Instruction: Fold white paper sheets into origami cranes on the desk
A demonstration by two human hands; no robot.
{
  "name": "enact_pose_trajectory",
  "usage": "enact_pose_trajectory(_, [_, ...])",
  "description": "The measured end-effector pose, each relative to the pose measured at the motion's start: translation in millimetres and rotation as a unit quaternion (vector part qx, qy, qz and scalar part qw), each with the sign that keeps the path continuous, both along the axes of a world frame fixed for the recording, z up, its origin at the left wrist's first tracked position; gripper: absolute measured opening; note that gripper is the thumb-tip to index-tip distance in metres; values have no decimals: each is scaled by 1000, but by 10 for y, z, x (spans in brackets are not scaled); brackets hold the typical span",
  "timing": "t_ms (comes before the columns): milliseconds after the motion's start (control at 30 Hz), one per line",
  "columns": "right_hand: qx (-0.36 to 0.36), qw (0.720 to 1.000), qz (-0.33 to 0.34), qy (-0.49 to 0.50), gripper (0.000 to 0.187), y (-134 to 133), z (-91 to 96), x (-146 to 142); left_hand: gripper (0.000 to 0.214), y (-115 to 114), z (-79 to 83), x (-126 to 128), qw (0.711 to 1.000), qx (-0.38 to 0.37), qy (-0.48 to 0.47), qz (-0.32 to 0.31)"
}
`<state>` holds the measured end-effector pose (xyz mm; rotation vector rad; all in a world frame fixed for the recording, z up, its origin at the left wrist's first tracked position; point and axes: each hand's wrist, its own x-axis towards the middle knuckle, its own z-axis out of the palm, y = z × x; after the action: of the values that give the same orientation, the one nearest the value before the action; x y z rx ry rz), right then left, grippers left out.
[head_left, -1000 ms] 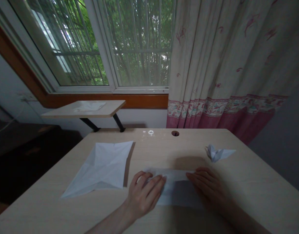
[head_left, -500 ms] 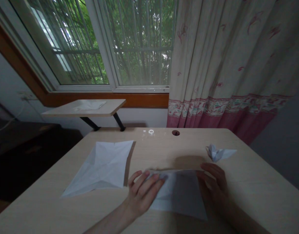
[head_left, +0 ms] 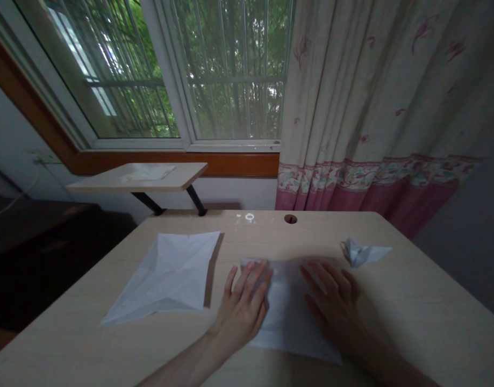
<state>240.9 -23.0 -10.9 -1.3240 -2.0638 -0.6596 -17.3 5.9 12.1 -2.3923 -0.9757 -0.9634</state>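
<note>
A white sheet of paper (head_left: 285, 322) lies on the desk in front of me, its far edge stretching between my hands. My left hand (head_left: 243, 301) rests on the paper's left side with its fingers extended, the fingertips near the far left corner. On the right side, my right hand (head_left: 331, 295) lies over the paper with its fingers spread. Both hands cover parts of the sheet's side edges. Farther right sits a small folded paper piece (head_left: 362, 252) with pointed ends, apart from my right hand. Left of my left hand lies a creased white sheet (head_left: 180, 271) with slightly raised edges.
The pale wooden desk (head_left: 247, 242) has a round cable hole (head_left: 291, 219) near its back edge. A small raised shelf (head_left: 170, 185) at the back left bears another piece of white paper (head_left: 148, 172). Behind stand a barred window and a flowered curtain (head_left: 351, 107).
Both hands have moved forward over the paper, and the right one has shifted left onto it. The sheet's far edge now lies farther from me and flatter. The other papers have stayed put.
</note>
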Motion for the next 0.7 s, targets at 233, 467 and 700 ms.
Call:
enact_pose_trajectory(233, [-78,996,28,-33,56,19,-52,9,42,70,14,1,996,-43,81,5])
enact_pose_trajectory(467, [-150,985,50,-62,68,44,-112,41,45,125,-51,-33,975,-175,129,-42])
enact_pose_trajectory(700, [-179,980,47,-68,65,70,-170,100,52,128,-55,-65,959,-250,126,-49])
